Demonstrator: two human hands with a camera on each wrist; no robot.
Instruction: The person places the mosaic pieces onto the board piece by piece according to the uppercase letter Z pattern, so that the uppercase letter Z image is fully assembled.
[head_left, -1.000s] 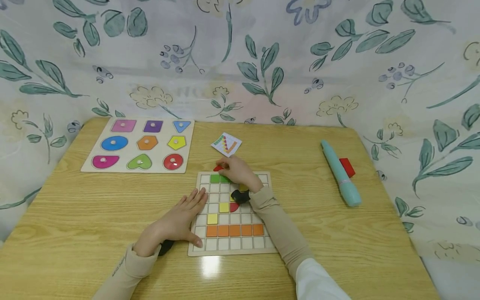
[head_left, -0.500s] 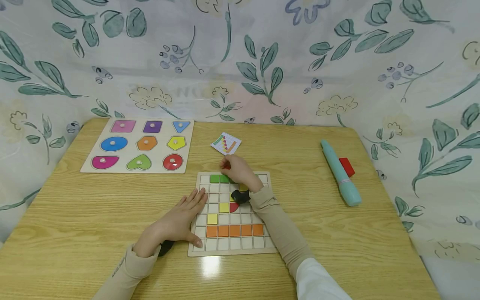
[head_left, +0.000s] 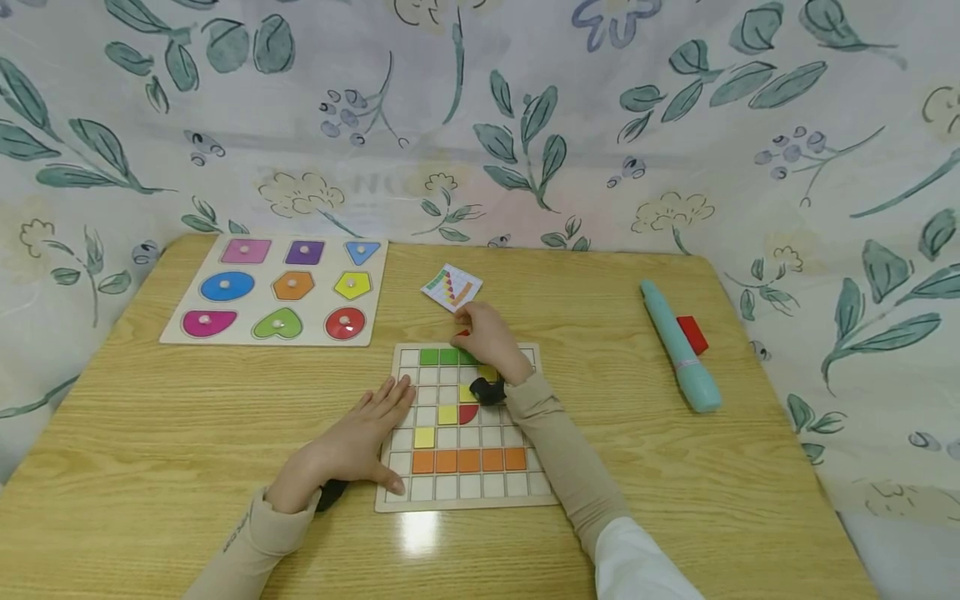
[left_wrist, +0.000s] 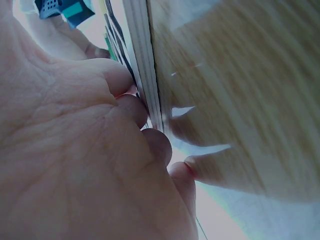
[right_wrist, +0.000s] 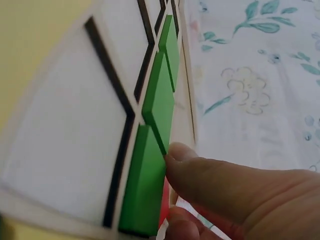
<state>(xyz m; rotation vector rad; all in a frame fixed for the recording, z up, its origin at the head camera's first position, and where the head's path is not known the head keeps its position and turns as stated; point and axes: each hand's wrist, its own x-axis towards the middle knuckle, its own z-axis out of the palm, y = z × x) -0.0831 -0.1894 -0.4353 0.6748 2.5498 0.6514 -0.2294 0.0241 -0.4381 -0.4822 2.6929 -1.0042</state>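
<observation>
A wooden grid board (head_left: 480,505) lies in the middle of the table. My left hand (head_left: 352,442) rests flat with fingers spread on its left edge. Beyond the far edge, my right hand (head_left: 489,340) pinches a small red piece (head_left: 463,333), mostly hidden by the fingers. In the right wrist view, thumb and finger are beside the green tiles (right_wrist: 155,95) of the far row. Yellow tiles (head_left: 424,437) step diagonally across the grid, and a rounded red piece (head_left: 468,414) sits beside one. Orange tiles (head_left: 468,460) fill part of a near row.
A pattern card (head_left: 452,287) lies behind the board. At the far left is a knobbed shape puzzle (head_left: 274,311). A teal pen-shaped object (head_left: 681,350) lies on the right, with a red block (head_left: 692,334) beside it. A floral cloth (head_left: 480,125) hangs behind the table.
My right hand has shifted slightly to the right along the board's far edge with the red piece, uncovering more of the green row. My left hand has stayed still.
</observation>
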